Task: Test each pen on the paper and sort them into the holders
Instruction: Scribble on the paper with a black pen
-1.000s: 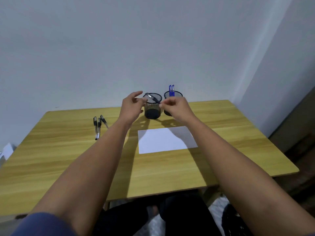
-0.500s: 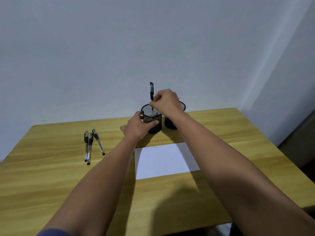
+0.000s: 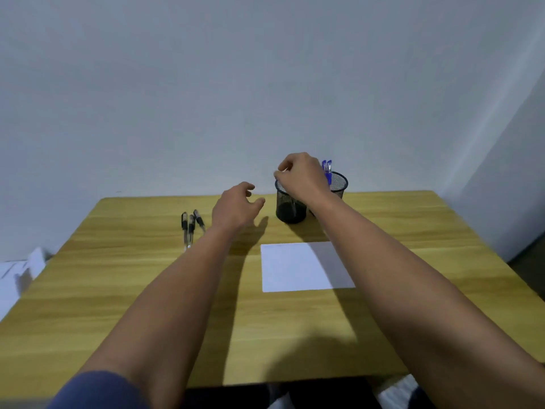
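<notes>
My right hand (image 3: pixel 300 180) hovers over the rim of the left black mesh holder (image 3: pixel 290 209), fingers pinched. A black pen (image 3: pixel 295 208) shows faintly through the mesh below them; its top is hidden by the fingers. The right mesh holder (image 3: pixel 339 184) stands just behind with blue pens (image 3: pixel 326 168) sticking out. My left hand (image 3: pixel 236 211) floats empty with fingers apart, left of the holders. Three black pens (image 3: pixel 190 227) lie side by side on the table to its left. The white paper (image 3: pixel 298 268) lies in front of the holders.
The wooden table (image 3: pixel 118 290) ends at a grey wall behind the holders. White sheets or a box (image 3: pixel 17 276) sit beyond the table's left edge. My legs show under the near edge.
The black pen, held upright above the left holder before, has gone down inside it. My left hand let go of that holder and drifted left, opening.
</notes>
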`<action>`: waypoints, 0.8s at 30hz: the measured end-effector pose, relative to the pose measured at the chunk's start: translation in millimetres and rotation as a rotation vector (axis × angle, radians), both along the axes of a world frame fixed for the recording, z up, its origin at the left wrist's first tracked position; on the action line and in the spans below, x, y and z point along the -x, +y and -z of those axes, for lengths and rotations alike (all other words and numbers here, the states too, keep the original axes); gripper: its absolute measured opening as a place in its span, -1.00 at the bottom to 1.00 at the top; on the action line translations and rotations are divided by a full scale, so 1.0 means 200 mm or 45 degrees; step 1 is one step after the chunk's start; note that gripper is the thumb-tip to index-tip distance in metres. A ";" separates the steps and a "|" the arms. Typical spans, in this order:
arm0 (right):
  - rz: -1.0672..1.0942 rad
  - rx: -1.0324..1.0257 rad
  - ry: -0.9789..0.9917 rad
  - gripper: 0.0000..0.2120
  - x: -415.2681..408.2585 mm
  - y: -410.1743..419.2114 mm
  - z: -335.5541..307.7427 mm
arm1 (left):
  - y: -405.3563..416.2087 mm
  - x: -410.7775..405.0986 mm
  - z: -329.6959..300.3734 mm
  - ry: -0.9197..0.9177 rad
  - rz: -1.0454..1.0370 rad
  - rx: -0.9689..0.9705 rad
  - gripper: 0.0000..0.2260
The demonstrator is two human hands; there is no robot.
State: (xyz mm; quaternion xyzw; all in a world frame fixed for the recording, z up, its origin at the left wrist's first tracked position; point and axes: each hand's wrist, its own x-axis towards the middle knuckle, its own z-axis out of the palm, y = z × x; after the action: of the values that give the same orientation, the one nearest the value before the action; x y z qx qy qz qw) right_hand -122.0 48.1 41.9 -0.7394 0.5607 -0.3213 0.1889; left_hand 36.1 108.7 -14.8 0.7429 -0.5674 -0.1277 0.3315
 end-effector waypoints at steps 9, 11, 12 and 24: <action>-0.396 -0.348 0.177 -0.82 -0.44 0.25 0.20 | 0.26 -0.52 0.07 -0.356 -0.185 -0.169 -0.70; -0.455 -0.411 0.232 -0.83 -0.52 0.30 0.28 | 0.29 -0.56 0.11 -0.399 -0.167 -0.206 -0.76; -0.466 -0.425 0.276 -0.80 -0.55 0.33 0.32 | 0.30 -0.57 0.13 -0.426 -0.150 -0.214 -0.78; -0.244 -0.418 0.156 -0.78 -0.48 0.32 0.36 | 0.31 -0.60 0.21 -0.393 -0.089 -0.055 -0.58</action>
State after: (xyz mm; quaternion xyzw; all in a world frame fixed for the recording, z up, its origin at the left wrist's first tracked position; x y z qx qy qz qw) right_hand -26.9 111.2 -29.3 -0.7669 0.5430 -0.1604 0.3022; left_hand 156.9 170.0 -56.6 0.7799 -0.5825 -0.0126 0.2287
